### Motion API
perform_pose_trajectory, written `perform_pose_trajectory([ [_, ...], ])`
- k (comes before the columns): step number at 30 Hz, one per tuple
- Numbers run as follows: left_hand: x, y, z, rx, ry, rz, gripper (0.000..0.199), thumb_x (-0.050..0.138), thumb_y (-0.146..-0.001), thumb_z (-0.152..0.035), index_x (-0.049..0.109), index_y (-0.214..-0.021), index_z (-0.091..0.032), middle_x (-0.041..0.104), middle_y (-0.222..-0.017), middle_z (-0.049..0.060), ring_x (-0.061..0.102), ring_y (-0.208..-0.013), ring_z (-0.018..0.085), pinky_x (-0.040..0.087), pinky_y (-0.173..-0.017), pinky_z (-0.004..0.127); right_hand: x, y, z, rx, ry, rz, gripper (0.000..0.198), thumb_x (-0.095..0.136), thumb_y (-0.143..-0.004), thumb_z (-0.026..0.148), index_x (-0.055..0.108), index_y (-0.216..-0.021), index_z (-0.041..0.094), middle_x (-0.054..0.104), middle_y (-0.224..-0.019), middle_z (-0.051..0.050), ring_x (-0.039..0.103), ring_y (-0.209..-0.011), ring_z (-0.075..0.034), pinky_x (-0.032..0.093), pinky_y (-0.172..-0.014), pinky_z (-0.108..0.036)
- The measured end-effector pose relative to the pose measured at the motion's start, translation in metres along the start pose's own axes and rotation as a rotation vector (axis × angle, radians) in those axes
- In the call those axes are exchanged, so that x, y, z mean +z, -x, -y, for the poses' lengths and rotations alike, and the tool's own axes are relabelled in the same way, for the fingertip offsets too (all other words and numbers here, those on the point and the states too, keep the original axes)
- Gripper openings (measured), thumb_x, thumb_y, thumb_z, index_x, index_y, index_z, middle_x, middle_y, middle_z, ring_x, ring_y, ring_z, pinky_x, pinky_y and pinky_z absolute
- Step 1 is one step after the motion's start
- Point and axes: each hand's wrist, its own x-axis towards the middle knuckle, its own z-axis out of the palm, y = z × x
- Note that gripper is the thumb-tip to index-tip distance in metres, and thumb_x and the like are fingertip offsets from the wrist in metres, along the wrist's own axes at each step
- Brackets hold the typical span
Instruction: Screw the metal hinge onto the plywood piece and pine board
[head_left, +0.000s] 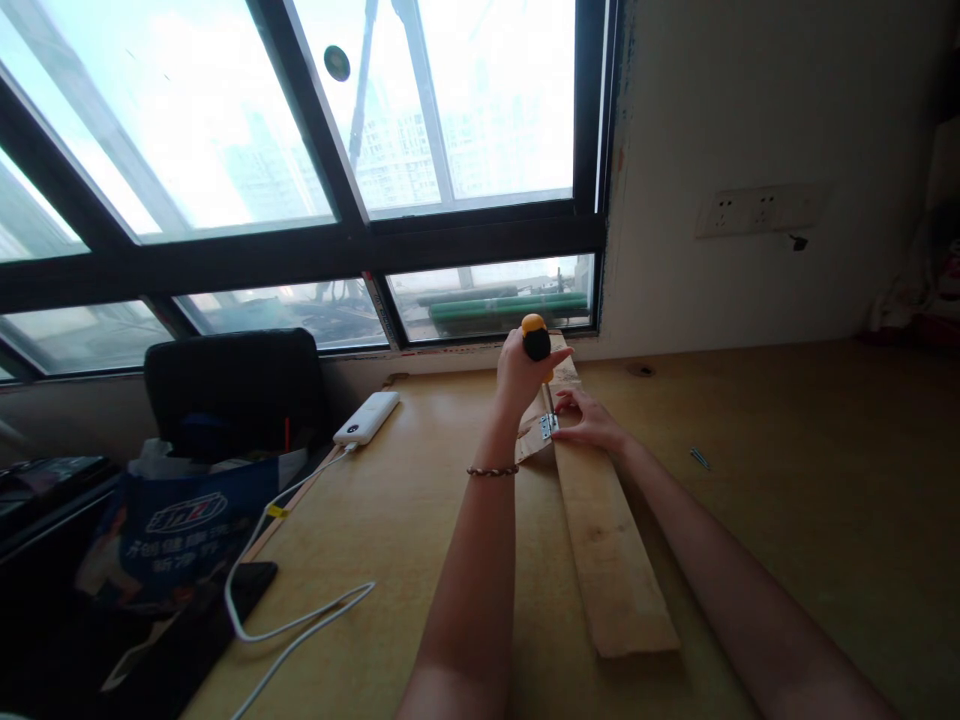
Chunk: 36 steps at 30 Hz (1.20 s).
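My left hand (pixel 520 372) is wrapped round the yellow and black handle of a screwdriver (pixel 535 338), held upright with its shaft pointing down. The shaft ends at a small silver metal hinge (pixel 545 427), which lies across the edge of a long wooden board (pixel 611 550). My right hand (pixel 589 420) grips the hinge from the right with thumb and fingertips, close to the screwdriver's tip. Whether a screw sits under the tip is too small to tell. A second, shorter wood piece (pixel 531 446) lies left of the board under the hinge, partly hidden by my left arm.
Loose screws (pixel 700 459) lie on the wooden table (pixel 450 500) to the right. On the left rest a white power bank (pixel 367 418) and its white cable (pixel 300 622). Beyond the table edge stand a black chair (pixel 232 375) and a blue bag (pixel 187 530). A window frame (pixel 480 232) rises behind.
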Motion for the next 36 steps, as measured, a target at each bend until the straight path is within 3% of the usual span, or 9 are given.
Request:
perform_pose_trajectory([
  [5, -0.0029, 0.0000, -0.0004, -0.018, -0.022, 0.005, 0.037, 0.077, -0.053, -0.038, 0.051, -0.071, -0.018, 0.047, -0.064, -0.003, 0.048, -0.062, 0.013, 0.037, -0.060, 0.025, -0.0005, 0.0001, 0.0002, 0.000, 0.003, -0.005, 0.069, 0.080, -0.052, 0.037, 0.049, -0.111, 0.020, 0.063, -0.093, -0.003, 0.059, -0.091, -0.020, 0.045, -0.087, -0.038],
  [16, -0.0051, -0.0028, -0.0016, -0.033, -0.134, -0.102, 0.046, 0.082, -0.041, -0.029, 0.048, -0.071, -0.019, 0.049, -0.061, -0.005, 0.049, -0.062, 0.013, 0.037, -0.060, 0.024, 0.0003, -0.0003, -0.0066, 0.002, 0.002, -0.007, 0.071, 0.080, -0.052, 0.038, 0.048, -0.113, 0.021, 0.062, -0.093, -0.002, 0.059, -0.090, -0.019, 0.045, -0.088, -0.037],
  [23, -0.0055, -0.0021, 0.0016, -0.029, -0.071, -0.004, 0.046, 0.078, -0.047, -0.021, 0.052, -0.085, -0.021, 0.060, -0.074, -0.001, 0.056, -0.065, 0.015, 0.042, -0.062, 0.026, -0.0007, -0.0002, -0.0017, 0.005, 0.001, 0.000, 0.070, 0.080, -0.052, 0.037, 0.048, -0.112, 0.021, 0.063, -0.092, -0.003, 0.060, -0.090, -0.019, 0.044, -0.087, -0.036],
  [27, -0.0058, -0.0022, 0.0010, -0.081, 0.019, -0.029, 0.052, 0.077, -0.047, -0.014, 0.053, -0.092, -0.023, 0.063, -0.079, 0.001, 0.061, -0.071, 0.018, 0.046, -0.067, 0.030, -0.0009, -0.0006, -0.0031, 0.000, 0.021, -0.003, 0.069, 0.080, -0.051, 0.037, 0.049, -0.110, 0.021, 0.063, -0.092, -0.003, 0.059, -0.091, -0.020, 0.043, -0.088, -0.037],
  [32, -0.0081, -0.0023, 0.0018, -0.037, 0.056, -0.006, 0.057, 0.071, -0.054, -0.011, 0.049, -0.104, -0.024, 0.062, -0.088, 0.002, 0.061, -0.071, 0.017, 0.048, -0.066, 0.030, -0.0001, -0.0003, -0.0061, -0.013, 0.031, -0.006, 0.069, 0.080, -0.052, 0.038, 0.048, -0.111, 0.021, 0.063, -0.092, -0.003, 0.059, -0.091, -0.020, 0.043, -0.088, -0.037],
  [36, -0.0056, -0.0009, 0.0029, -0.026, 0.150, 0.105, 0.052, 0.062, -0.061, -0.010, 0.043, -0.108, -0.022, 0.058, -0.089, 0.004, 0.060, -0.071, 0.016, 0.048, -0.065, 0.029, -0.0006, 0.0002, -0.0045, -0.029, 0.031, -0.002, 0.069, 0.079, -0.053, 0.039, 0.048, -0.111, 0.020, 0.063, -0.092, -0.003, 0.059, -0.090, -0.020, 0.043, -0.088, -0.037],
])
